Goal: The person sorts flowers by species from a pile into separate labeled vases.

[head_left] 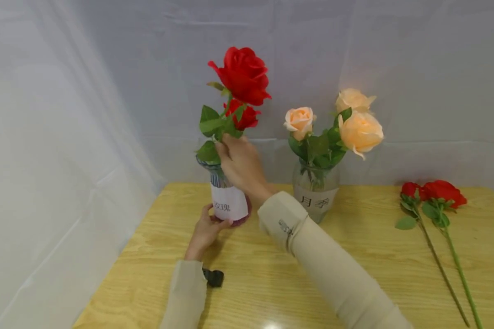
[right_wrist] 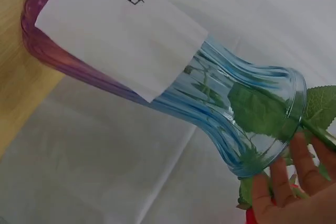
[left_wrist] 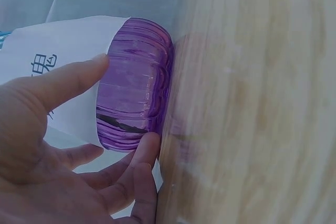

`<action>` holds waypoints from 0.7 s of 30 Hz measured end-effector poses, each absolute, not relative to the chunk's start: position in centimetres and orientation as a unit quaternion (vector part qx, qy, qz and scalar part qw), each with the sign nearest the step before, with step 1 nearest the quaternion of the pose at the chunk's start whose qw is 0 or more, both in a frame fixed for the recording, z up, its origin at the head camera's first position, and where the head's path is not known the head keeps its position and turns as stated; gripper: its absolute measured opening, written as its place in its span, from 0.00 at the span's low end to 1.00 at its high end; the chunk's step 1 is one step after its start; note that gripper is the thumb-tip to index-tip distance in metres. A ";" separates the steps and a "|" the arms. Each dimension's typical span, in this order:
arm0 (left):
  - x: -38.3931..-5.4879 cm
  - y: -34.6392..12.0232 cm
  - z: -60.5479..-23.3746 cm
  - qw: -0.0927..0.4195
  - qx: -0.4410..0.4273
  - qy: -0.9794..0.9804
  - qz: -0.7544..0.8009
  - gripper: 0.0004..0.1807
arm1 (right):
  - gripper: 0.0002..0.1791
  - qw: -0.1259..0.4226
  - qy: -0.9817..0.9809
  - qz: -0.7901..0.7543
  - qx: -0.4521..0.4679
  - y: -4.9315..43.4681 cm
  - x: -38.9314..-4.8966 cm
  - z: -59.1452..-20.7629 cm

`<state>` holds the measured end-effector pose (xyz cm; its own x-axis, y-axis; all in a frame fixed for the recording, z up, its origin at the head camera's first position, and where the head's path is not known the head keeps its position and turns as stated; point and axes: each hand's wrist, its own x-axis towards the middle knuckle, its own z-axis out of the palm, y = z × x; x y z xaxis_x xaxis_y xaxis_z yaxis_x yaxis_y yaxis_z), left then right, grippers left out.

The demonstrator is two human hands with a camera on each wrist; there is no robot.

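Observation:
A glass vase [head_left: 215, 177], purple at its base and blue toward the rim, stands at the table's left with a white paper label [head_left: 232, 205] round it. My left hand [head_left: 205, 232] holds its foot; in the left wrist view the thumb [left_wrist: 79, 80] lies along the label and the fingertips touch the purple glass. At the mouth, my right hand [head_left: 244, 165] grips the stem of a red rose [head_left: 244, 75], its fingers [right_wrist: 302, 166] right at the rim in the right wrist view. Another red rose [head_left: 247, 118] shows just below that bloom. Leaves are visible inside the neck.
Right of this vase is a clear vase [head_left: 304, 183] with a label and several peach roses [head_left: 361, 131]. Two red roses [head_left: 442, 192] lie on the wooden table [head_left: 354, 256] at the right. White sheeting [head_left: 156, 82] hangs behind. A small black object [head_left: 215, 278] sits by the left sleeve.

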<state>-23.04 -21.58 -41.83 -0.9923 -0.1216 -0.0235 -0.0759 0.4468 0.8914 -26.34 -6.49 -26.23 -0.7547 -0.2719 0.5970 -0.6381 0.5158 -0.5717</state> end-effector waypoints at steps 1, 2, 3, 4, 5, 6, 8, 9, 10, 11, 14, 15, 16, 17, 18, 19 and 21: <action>-23.0 -21.6 -41.8 0.022 0.057 -0.850 -0.524 0.42 | 0.15 0.213 -0.857 0.382 0.272 -6.6 -26.5 -26.0; -23.0 -21.6 -41.8 0.022 0.057 -0.849 -0.525 0.42 | 0.15 0.203 -0.872 0.353 0.272 -6.7 -26.5 -25.9; -23.0 -21.6 -41.8 0.021 0.057 -0.848 -0.526 0.42 | 0.15 0.192 -0.886 0.323 0.271 -6.9 -26.6 -25.7; -23.0 -21.7 -41.8 0.020 0.059 -0.847 -0.528 0.42 | 0.15 0.184 -0.899 0.293 0.270 -7.0 -26.7 -25.6; -23.0 -21.7 -41.8 0.019 0.058 -0.847 -0.528 0.42 | 0.16 0.174 -0.910 0.263 0.269 -7.2 -26.8 -25.5; -22.9 -21.7 -41.7 0.018 0.059 -0.847 -0.528 0.42 | 0.17 0.163 -0.921 0.234 0.265 -7.4 -27.0 -25.4; -22.8 -21.8 -41.6 0.017 0.062 -0.849 -0.525 0.42 | 0.18 0.135 -0.938 0.190 0.256 -7.8 -27.2 -25.2; -22.8 -21.8 -41.6 0.015 0.063 -0.850 -0.523 0.42 | 0.19 0.123 -0.944 0.172 0.254 -8.0 -27.3 -25.1; -22.8 -21.8 -41.5 0.015 0.064 -0.851 -0.521 0.42 | 0.19 0.114 -0.948 0.157 0.252 -8.2 -27.4 -25.0; -22.8 -21.8 -41.5 0.014 0.066 -0.851 -0.520 0.42 | 0.19 0.104 -0.951 0.147 0.251 -8.3 -27.4 -24.9; -22.8 -21.8 -41.6 0.013 0.064 -0.852 -0.520 0.42 | 0.17 0.094 -0.953 0.146 0.249 -8.4 -27.3 -24.4; -22.9 -21.8 -41.6 0.013 0.064 -0.851 -0.521 0.42 | 0.16 0.098 -0.951 0.153 0.249 -8.4 -27.2 -24.3; -22.9 -21.8 -41.7 0.013 0.063 -0.850 -0.522 0.42 | 0.16 0.102 -0.949 0.164 0.249 -8.2 -27.1 -24.3; -23.0 -21.8 -41.7 0.012 0.063 -0.850 -0.523 0.41 | 0.16 0.109 -0.946 0.177 0.248 -8.0 -26.9 -24.3; -23.0 -21.8 -41.7 0.012 0.062 -0.849 -0.525 0.41 | 0.16 0.119 -0.942 0.191 0.248 -7.7 -26.8 -24.4; -23.0 -21.8 -41.8 0.011 0.061 -0.848 -0.526 0.41 | 0.16 0.128 -0.937 0.209 0.248 -7.4 -26.7 -24.5; -23.0 -21.7 -41.8 0.011 0.059 -0.847 -0.527 0.41 | 0.16 0.145 -0.926 0.245 0.250 -6.7 -26.4 -24.8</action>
